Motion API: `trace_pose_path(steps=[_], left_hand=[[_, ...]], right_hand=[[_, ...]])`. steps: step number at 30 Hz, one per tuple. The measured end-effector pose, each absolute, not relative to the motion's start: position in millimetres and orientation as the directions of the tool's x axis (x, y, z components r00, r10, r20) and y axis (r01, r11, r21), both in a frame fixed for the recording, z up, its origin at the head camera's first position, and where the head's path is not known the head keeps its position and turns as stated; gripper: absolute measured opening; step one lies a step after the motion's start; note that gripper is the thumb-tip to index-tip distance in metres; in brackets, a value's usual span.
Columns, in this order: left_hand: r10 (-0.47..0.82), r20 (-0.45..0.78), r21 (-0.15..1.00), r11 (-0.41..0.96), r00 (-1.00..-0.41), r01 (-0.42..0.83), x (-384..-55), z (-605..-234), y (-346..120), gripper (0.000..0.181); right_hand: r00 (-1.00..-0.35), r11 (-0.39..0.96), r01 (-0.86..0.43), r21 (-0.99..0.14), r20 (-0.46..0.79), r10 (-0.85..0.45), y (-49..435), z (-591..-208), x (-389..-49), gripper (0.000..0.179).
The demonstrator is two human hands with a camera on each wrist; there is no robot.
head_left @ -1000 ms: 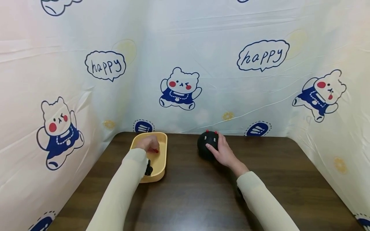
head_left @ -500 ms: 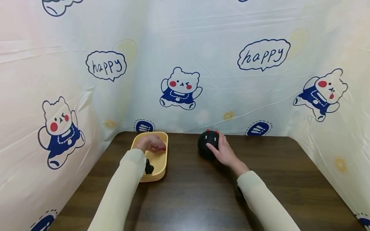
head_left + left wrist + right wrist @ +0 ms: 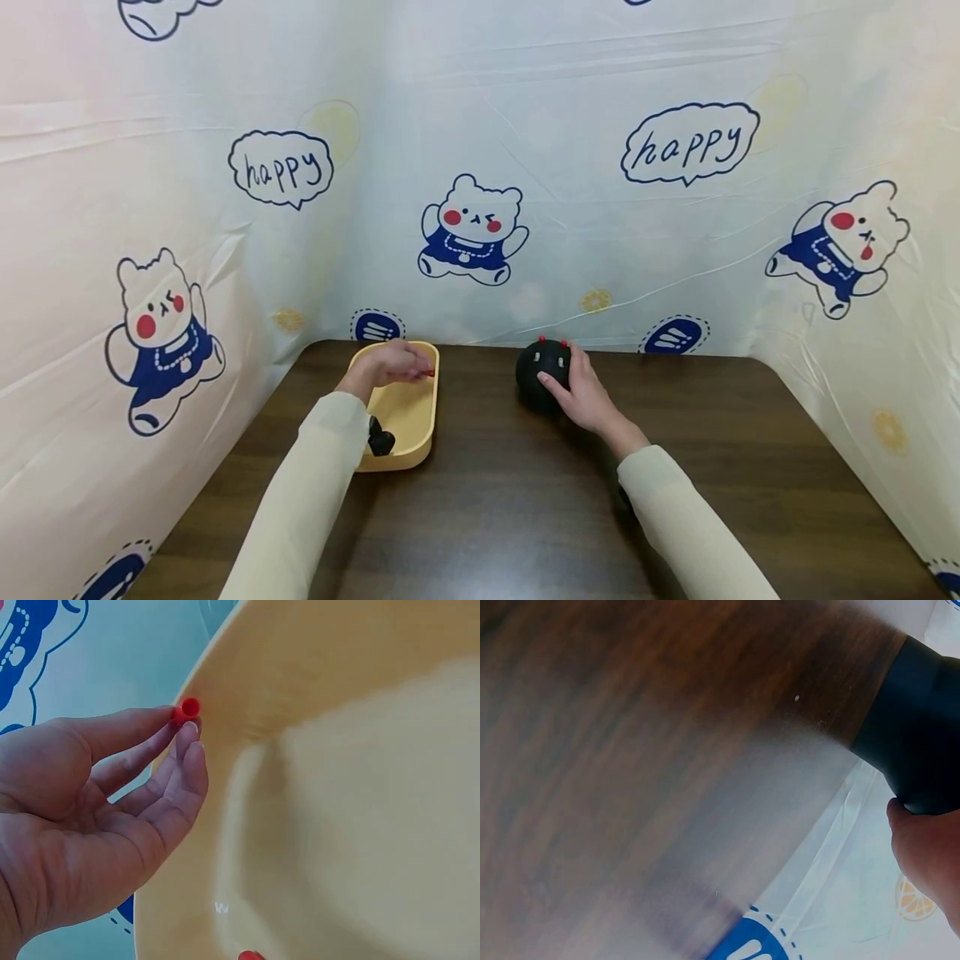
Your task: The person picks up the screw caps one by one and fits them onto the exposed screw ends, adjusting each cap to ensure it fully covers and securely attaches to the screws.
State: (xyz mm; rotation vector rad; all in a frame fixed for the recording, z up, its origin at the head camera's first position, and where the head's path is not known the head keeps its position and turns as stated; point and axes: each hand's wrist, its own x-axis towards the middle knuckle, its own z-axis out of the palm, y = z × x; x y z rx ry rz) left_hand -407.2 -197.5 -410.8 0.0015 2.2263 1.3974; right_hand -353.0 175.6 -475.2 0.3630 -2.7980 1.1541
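Observation:
My left hand [image 3: 396, 362] is over the far right part of a yellow tray [image 3: 422, 454]. Between its thumb and index finger it pinches a small red tube-like cap [image 3: 187, 710] with a round hollow end. My right hand [image 3: 588, 396] grips a black ball-shaped object [image 3: 538, 385] from its right side, thumb across the front. Two red tips stand on top of that object, and two small pale pieces show on its front. The right wrist view shows its dark lower part [image 3: 922, 727] on the table, with only part of the hand.
Another red piece [image 3: 251, 955] shows at the bottom edge of the left wrist view. A black item [image 3: 381, 439] sits by the left wrist, over the tray. The brown wooden table [image 3: 480, 517] ends at a printed curtain [image 3: 570, 250] behind and at both sides.
My left hand has moved right and toward the far end of the tray, with the red cap coming near the right rim. My right hand and the black object have stayed put.

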Motion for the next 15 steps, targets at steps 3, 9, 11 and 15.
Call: trace_pose_path(steps=[3,9,11,15], left_hand=[[0.266,-0.388,0.860,0.449,-0.883,-0.243,-406,-410,-198,0.027],[0.310,-0.258,0.881,0.464,-0.915,-0.092,-403,-405,-193,0.027],[0.310,-0.206,0.882,0.470,-0.928,-0.038,-400,-401,-187,0.027],[0.318,-0.118,0.895,0.445,-0.941,0.038,-394,-393,-171,0.025]], right_hand=[[-0.966,0.684,-0.257,-0.683,0.179,-0.184,176,-476,-353,0.098],[-0.965,0.683,-0.261,-0.683,0.182,-0.188,176,-474,-352,0.096],[-0.966,0.683,-0.258,-0.683,0.179,-0.186,176,-473,-352,0.096],[-0.967,0.686,-0.254,-0.682,0.172,-0.186,175,-474,-351,0.097]])
